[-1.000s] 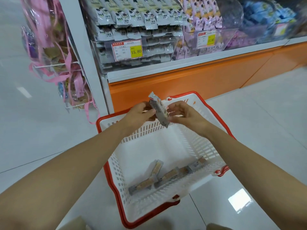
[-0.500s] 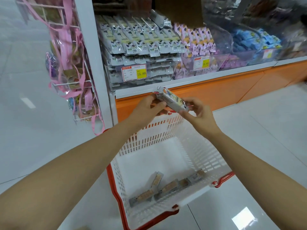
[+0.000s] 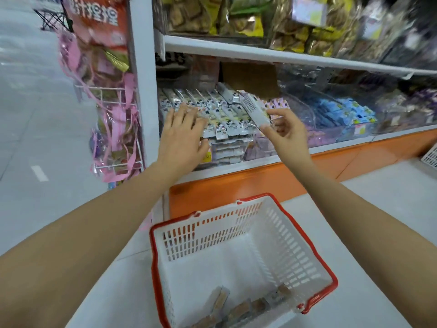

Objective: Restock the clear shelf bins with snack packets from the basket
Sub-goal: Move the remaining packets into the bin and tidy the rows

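R: right hand (image 3: 287, 131) pinches one snack packet (image 3: 255, 110) by its near end, thumb against fingers, angled up over the clear bin (image 3: 227, 149) | L: left hand (image 3: 183, 136) empty, fingers spread flat over the stacked rows (image 3: 220, 114), probably steadying them to open a slot; contact unclear | basket (image 3: 212, 215) on the floor (image 3: 35, 138) below, few spare packets (image 3: 238, 312) in it.

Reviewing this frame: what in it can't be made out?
Head view only.
1. Price tag: mostly hidden by the left hand.
2. Print on the packet pinched by the right hand: too small, blurred.
3. Loose packets in the basket: count unclear, cut by the bottom edge and the near wall.
4. Top shelf bags, right side: motion-blurred.
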`<state>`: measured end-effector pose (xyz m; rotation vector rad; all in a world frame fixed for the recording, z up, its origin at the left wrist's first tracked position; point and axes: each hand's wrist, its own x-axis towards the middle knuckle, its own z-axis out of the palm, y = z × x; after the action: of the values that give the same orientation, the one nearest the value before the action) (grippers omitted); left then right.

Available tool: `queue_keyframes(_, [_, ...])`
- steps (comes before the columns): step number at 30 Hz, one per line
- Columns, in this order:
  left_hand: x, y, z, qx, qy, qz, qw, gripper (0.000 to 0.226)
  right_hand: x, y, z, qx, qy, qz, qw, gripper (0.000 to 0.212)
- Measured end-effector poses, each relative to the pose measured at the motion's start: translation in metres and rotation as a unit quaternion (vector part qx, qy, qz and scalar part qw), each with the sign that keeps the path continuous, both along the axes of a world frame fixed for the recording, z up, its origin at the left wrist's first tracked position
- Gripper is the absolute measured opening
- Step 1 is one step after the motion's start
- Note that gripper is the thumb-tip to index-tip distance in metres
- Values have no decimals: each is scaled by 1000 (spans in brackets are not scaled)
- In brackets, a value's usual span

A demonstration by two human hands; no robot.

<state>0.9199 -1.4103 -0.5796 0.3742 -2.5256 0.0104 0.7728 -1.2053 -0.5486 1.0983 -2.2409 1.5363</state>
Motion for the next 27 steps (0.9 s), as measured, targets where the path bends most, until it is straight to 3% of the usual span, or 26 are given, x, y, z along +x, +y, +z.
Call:
queue_keyframes(2, [0,-6,-2,-6,-55,25,998,57,-5,-20,8,14,10,-21,1000,28])
queue_keyframes(5, [-1,-8,-4,-6,-69,36,997,63,-12,-50,18,46,11,-41,998,30])
queue_keyframes(20, [-11,-20,-11,15,22,-5,1000,51,-58,-150,32,194,126,-94,968,34])
queue_keyframes(27, [-12,-22,-13,15,23,-4,1000,51,-63,-157,25,223,111,-93,964,34])
